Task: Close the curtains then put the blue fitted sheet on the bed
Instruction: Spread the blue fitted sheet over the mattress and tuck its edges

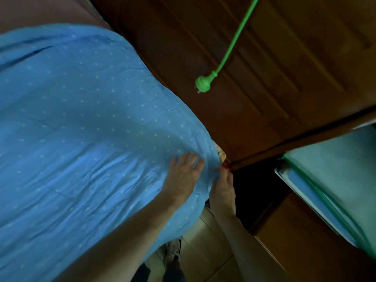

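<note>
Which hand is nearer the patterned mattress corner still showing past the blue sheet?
Right. The right hand pinches the blue sheet edge just below the exposed mattress corner. The left hand lies flat on top of the sheet, further in from that corner.

sheet (pixel 85 123): blue cloth, matt, pale dots, creased; wrinkles bunch under left hand (pixel 184 176), right hand (pixel 222 190) pinching its edge
headboard (pixel 254 78): dark wood above the grip, panelled, semi-gloss varnish
cord and plug (pixel 203 84): green plastic, smooth, slight sheen
floor (pixel 205 247): below the grip, pale tile, smooth
pad (pixel 333 165): right of the grip, teal, matt; material unclear
</note>
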A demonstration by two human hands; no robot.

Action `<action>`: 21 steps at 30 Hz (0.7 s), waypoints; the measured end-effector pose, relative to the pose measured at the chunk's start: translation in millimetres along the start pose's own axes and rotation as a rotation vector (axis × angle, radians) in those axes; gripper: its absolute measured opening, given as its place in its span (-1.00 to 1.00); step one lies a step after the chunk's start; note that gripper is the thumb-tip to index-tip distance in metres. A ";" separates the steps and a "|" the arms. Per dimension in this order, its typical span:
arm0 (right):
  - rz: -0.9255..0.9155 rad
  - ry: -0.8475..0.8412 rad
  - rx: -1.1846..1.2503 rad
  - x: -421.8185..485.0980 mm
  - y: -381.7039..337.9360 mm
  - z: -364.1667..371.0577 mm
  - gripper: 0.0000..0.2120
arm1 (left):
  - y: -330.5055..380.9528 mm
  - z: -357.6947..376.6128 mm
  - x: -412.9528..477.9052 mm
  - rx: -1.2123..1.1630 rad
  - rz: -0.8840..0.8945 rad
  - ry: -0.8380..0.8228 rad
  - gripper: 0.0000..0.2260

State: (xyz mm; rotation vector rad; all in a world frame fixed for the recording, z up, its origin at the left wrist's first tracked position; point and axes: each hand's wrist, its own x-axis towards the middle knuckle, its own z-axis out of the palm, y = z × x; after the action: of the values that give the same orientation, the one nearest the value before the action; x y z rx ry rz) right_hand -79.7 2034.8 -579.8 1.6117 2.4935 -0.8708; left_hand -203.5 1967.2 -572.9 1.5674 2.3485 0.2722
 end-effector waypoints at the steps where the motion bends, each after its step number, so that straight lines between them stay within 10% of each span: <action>1: 0.097 0.016 0.090 2.3 3.2 -0.4 -0.61 | 7.2 3.1 0.1 -0.016 0.027 0.005 -0.49; 9: 0.226 -0.170 0.230 18.1 24.4 0.4 -0.56 | 38.9 10.4 5.6 -0.011 -0.038 -0.082 -0.39; 15: 0.057 -0.096 0.388 7.5 35.3 -30.8 -0.93 | 57.2 14.4 14.9 -0.020 -0.067 -0.154 -0.41; 21: -0.391 -0.190 0.071 5.0 49.3 -51.1 -0.67 | 52.8 16.8 36.0 -0.231 -0.184 -0.203 -0.58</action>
State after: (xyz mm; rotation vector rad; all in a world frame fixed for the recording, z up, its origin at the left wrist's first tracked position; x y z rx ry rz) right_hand -26.9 2078.1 -559.6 1.0087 2.7036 -1.1016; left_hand -164.7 2020.6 -576.9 1.2049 2.1960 0.3136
